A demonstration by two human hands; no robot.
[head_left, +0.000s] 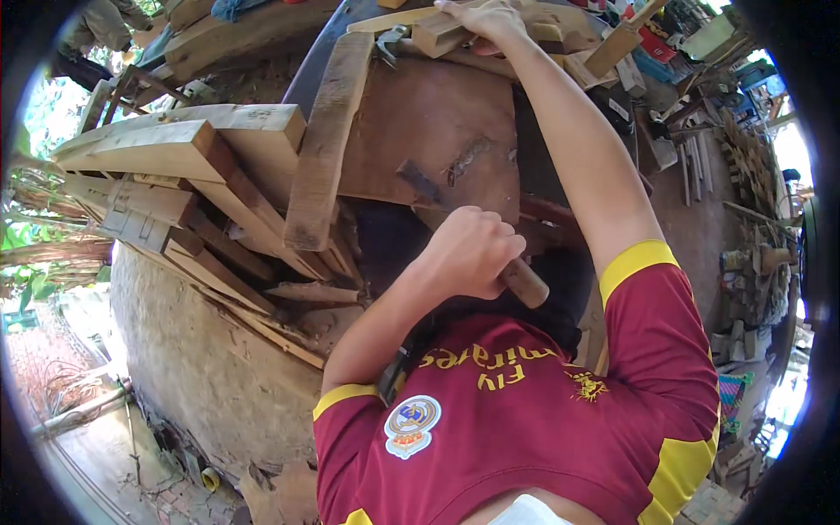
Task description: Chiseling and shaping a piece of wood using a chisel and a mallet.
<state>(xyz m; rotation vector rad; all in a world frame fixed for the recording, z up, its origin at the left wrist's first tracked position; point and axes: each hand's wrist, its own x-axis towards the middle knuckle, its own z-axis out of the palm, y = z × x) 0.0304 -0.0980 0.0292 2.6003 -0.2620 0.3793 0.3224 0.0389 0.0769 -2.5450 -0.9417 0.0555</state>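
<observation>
My left hand is closed in a fist round the wooden handle of a chisel-like tool. Its dark, flat metal end points up and left, over a brown board. Farther off, my right arm reaches to the top of the view, where my right hand grips a wooden block; some fingertips are hidden behind the wood. Just left of that block is a small curved metal piece, perhaps a hammer head. A long squared timber lies along the board's left edge.
Several thick cut timbers are stacked at the left, beside a large, pale, rough-surfaced slab. More wood pieces and tools crowd the far right. Stacked wood lines the right side.
</observation>
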